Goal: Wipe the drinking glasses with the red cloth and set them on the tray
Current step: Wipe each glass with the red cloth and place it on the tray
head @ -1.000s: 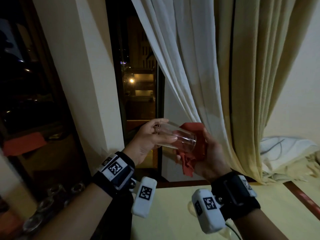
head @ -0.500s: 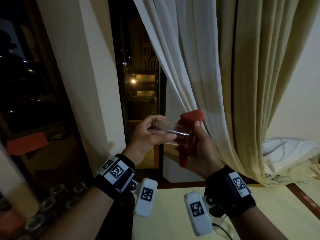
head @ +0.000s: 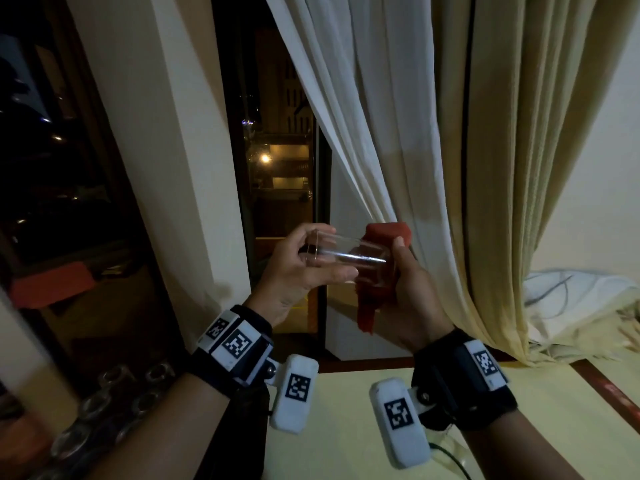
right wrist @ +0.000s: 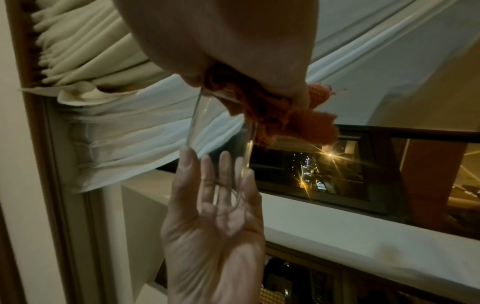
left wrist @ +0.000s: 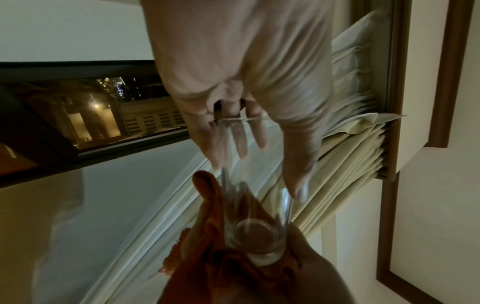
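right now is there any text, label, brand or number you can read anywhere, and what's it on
No readable words, brands or numbers in any view.
Wrist bands and wrist cameras: only black-and-white square code markers, no letters.
Drinking glass: clear, no print or logo visible.
Red cloth: plain, no tag seen.
Buildings outside the window: lights only, any signs too small and blurred to read.

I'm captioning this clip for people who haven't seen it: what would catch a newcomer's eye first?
First the clear drinking glass held sideways in mid-air at the centre, the left hand gripping its open end and the right hand wrapping the red cloth round its base. Behind hang pale curtains, and left of them a dark window shows night-time city lights.
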Tool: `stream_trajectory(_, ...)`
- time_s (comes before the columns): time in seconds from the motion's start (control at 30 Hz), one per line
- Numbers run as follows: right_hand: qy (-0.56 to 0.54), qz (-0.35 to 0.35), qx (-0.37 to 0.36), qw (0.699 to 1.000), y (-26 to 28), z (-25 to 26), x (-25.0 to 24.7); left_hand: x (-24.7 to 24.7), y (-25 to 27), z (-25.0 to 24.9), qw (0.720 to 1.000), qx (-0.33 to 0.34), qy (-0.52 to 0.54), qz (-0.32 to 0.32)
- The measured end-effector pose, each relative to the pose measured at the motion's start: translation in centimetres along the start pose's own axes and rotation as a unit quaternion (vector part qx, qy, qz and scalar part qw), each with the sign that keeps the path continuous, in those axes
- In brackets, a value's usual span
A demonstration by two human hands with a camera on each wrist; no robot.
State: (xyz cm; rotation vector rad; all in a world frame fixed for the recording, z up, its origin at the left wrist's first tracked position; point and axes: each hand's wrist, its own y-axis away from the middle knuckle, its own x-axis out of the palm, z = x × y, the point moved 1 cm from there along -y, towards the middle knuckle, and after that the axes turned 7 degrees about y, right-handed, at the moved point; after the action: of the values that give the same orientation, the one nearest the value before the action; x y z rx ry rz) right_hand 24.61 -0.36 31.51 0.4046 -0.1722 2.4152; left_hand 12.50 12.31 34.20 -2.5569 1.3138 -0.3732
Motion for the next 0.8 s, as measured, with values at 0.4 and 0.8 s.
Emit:
stream_trajectory(0.4, -0.112, 0.038, 0.020, 0.993, 0.8, 0.0, -0.7, 0.6, 0.9, 0.3, 0.996, 0.005, 0.084, -0.016)
stream_trajectory(0.8, 0.024, 0.069, -0.100, 0.992, 1.0, 0.3, -1.5, 2.4, 1.7, 1.5, 0.992, 0.012, -0.124, -0.033)
